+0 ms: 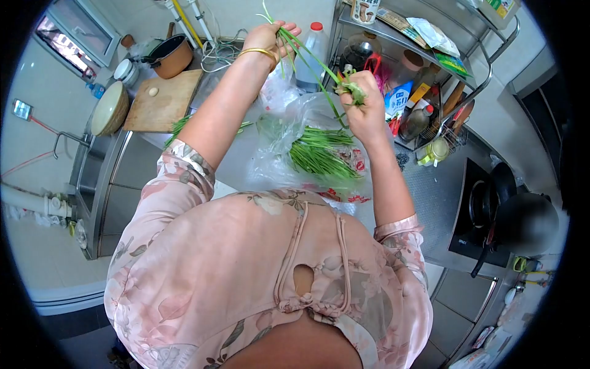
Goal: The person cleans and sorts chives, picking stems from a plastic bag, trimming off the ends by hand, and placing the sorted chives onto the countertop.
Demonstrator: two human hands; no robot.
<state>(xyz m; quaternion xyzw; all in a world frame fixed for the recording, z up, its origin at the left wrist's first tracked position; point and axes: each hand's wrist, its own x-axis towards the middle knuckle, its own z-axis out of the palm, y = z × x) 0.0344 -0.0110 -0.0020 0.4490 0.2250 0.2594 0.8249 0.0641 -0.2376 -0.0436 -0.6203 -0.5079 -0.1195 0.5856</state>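
Long green stalks [312, 56] stretch between my two hands above the counter. My left hand [270, 42], with a gold bangle at the wrist, has its fingers extended and partly spread, the stalks lying across them. My right hand [362, 106] is closed round the other end of the stalks, with pale, leafy bits showing between thumb and fingers. Below, a bundle of green stalks [322, 152] lies on a clear plastic bag [264, 167] with red print. More green stalks [179, 128] are partly hidden behind my left forearm.
A wooden cutting board [161, 111], a brown pot [172, 58] and a bowl [110, 109] stand at the left. Behind the bag is a red-capped jug [313, 52]. A metal rack [405, 38] with bottles and packets and a black cooktop [470, 209] are at the right.
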